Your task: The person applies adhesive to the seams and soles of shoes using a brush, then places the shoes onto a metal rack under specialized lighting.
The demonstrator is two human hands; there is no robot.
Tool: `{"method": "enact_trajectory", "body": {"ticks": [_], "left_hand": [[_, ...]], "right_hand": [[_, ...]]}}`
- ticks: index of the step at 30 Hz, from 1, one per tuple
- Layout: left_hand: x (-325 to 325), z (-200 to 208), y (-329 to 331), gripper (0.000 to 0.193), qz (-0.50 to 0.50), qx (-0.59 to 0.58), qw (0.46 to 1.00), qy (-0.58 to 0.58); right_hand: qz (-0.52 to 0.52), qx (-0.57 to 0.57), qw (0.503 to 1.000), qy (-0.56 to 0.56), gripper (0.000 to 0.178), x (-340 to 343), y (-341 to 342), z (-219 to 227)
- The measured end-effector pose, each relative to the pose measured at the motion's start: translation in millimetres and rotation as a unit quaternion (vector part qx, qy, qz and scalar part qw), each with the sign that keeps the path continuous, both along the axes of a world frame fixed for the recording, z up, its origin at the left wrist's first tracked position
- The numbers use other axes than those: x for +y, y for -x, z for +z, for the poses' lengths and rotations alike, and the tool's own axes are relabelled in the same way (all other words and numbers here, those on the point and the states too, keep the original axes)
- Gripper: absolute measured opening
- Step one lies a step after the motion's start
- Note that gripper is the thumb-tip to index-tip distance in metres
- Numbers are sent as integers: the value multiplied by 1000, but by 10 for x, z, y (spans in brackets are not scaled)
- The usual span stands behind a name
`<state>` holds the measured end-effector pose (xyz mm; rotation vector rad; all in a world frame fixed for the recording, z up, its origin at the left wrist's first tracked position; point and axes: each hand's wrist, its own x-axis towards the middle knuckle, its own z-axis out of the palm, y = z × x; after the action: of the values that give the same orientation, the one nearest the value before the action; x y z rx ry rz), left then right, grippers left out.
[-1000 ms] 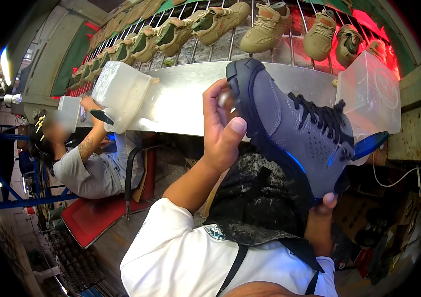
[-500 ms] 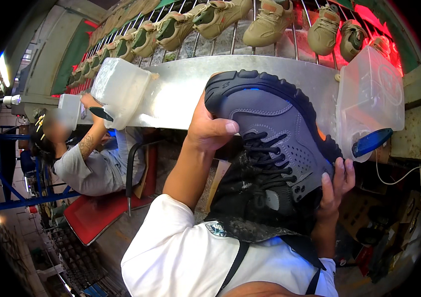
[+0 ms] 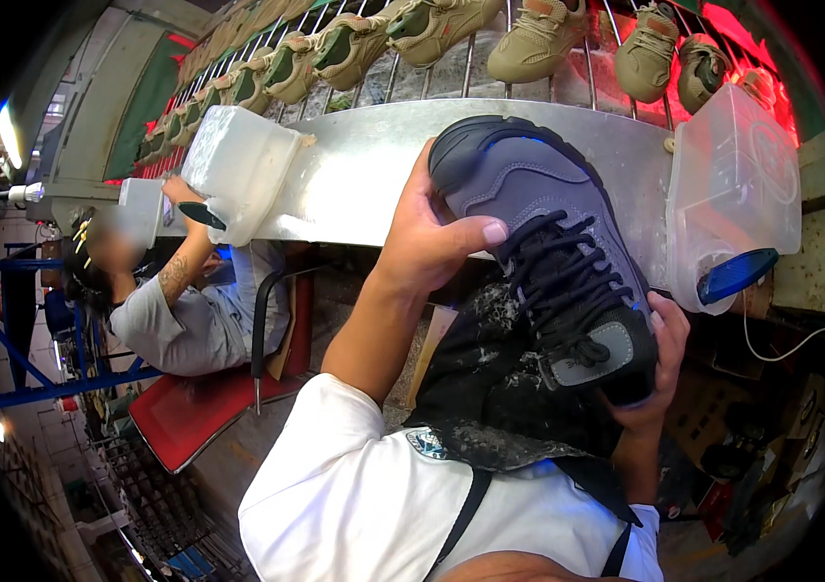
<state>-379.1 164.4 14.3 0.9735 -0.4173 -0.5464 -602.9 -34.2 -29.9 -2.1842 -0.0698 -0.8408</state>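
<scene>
Between both hands I hold a grey and black lace-up shoe (image 3: 553, 189) with a thick dark sole, its toe pointing away and to the left. My left hand (image 3: 437, 228) grips the toe end, with the thumb lying on the upper near the laces. At the heel my right hand (image 3: 660, 354) is wrapped round the back, its fingers along the outer side. The black laces and the tongue face up. Under the shoe is my black apron (image 3: 471, 369), marked with pale smears.
Beyond the shoe runs a metal ledge (image 3: 364, 165), with a clear plastic box (image 3: 243, 170) on the left and another box (image 3: 732, 194) with a blue-handled brush (image 3: 737, 274) on the right. Tan shoes (image 3: 539, 39) line a barred rack. To the left sits a person (image 3: 190, 320) beside a red chair (image 3: 180, 412).
The shoe has turned in my hands: its laces and tongue now face up more, and less of the sole's side shows. Both hands stay on it.
</scene>
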Motion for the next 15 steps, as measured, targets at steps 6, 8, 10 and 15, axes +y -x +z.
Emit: {"method": "enact_trajectory", "body": {"ticks": [6, 8, 10, 15], "left_hand": [[31, -90, -114, 98, -21, 22, 999, -12], [163, -146, -224, 98, -31, 26, 999, -23], [207, -186, -274, 97, -43, 11, 999, -26], [324, -352, -347, 93, -79, -48, 994, -60]], "right_hand": [[-49, -4, 993, 107, 60, -67, 75, 86], [-79, -11, 979, 186, 50, -41, 70, 136], [-96, -10, 974, 205, 41, -34, 94, 152], [-125, -17, 967, 221, 43, -67, 132, 117]]}}
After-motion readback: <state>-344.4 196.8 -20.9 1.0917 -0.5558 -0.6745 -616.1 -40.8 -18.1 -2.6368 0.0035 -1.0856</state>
